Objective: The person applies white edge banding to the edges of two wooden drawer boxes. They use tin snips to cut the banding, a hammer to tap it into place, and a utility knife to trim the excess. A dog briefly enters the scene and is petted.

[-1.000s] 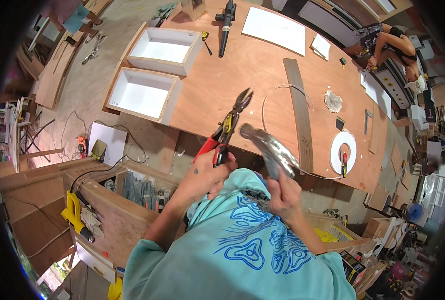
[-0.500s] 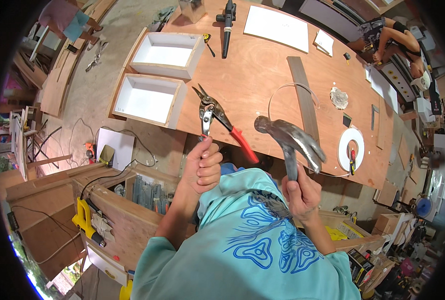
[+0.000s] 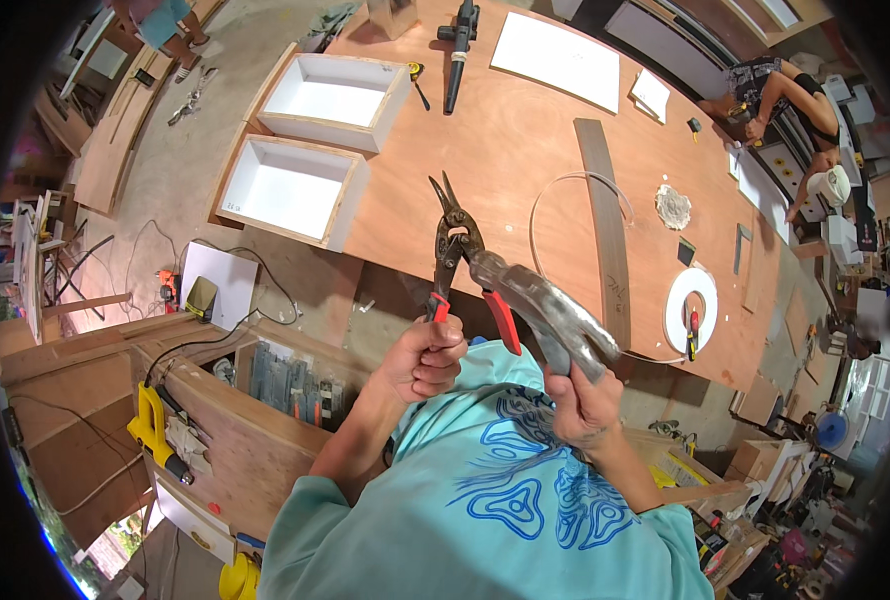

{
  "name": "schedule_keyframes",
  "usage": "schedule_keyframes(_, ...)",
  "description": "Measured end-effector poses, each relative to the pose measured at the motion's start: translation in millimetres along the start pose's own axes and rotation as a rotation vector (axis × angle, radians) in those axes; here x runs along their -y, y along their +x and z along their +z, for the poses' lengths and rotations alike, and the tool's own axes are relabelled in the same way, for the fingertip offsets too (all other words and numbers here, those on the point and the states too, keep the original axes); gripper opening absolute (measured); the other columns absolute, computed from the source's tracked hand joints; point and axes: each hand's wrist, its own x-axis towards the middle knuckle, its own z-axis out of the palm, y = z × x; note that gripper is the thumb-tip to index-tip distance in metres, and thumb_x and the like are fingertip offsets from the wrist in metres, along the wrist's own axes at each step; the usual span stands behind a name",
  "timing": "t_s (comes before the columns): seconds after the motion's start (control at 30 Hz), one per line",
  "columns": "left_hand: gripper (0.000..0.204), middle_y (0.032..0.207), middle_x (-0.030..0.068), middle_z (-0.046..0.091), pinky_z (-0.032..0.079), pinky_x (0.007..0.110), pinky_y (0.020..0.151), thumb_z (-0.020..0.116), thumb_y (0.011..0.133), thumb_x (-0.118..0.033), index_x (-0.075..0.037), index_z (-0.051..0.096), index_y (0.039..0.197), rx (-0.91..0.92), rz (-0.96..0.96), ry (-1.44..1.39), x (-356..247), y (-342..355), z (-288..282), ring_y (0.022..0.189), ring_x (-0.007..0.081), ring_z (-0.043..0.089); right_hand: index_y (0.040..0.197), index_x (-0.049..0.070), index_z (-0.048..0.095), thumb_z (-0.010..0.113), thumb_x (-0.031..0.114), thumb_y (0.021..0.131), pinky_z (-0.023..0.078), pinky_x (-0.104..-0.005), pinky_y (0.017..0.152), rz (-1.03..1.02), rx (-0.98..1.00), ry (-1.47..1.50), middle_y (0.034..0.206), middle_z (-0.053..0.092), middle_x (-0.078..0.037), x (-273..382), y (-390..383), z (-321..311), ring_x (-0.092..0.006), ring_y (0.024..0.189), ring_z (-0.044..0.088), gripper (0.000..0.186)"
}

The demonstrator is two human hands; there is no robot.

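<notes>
2 grips are full, left hand (image 3: 425,362) clutching spread snips (image 3: 448,255), right hand (image 3: 585,405) a hammer (image 3: 537,298), crossing just ahead, work seemingly unfinished.

Total woodworking workshop tbh: wooden tabletop (image 3: 465,150) with open boxes (image 3: 287,188) and a board (image 3: 603,225), hammer (image 3: 545,308), snips (image 3: 447,256), plus a yellow power tool (image 3: 155,412).

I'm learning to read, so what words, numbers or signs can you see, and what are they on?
Nothing reads clearly.
Brown strip: handwritten marks near its lower end, too unclear to read.
Lower white box: tiny handwriting in its lower-left corner, too small.
Large white panel: faint marks, too small.
Hammer and red-handled snips: no writing shows.
</notes>
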Motion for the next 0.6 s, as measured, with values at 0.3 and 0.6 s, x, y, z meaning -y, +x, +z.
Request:
schedule_keyframes(0.3, 0.022, 0.053, -0.002, 0.033, 0.024, 0.022, 0.028, 0.041, 0.097, -0.008, -0.01, 0.04, 0.075, 0.334, -0.038, -0.258, 7.5, 8.3, -13.0, 0.037, 0.0048, 0.028, 0.127, -0.011, 0.052, 0.056, 0.008, 0.095, 0.041, -0.0241, 0.046, 0.052, -0.118, -0.035, 0.063, 0.057, -0.006, -11.0, -7.2, -11.9, -0.0091, 0.05, 0.051, 0.038)
schedule_keyframes(0.6, 0.024, 0.053, -0.0016, 0.031, 0.025, 0.023, 0.029, 0.04, 0.097, -0.007, -0.009, 0.038, 0.074, 0.256, -0.113, -0.127, 5.2, 8.9, -3.4, 0.037, 0.0059, 0.029, 0.13, -0.008, 0.052, 0.055, 0.011, 0.097, 0.04, -0.0246, 0.047, 0.036, -0.09, -0.081, 0.065, 0.057, -0.006, -22.4, -12.2, -4.7, -0.0103, 0.049, 0.05, 0.039)
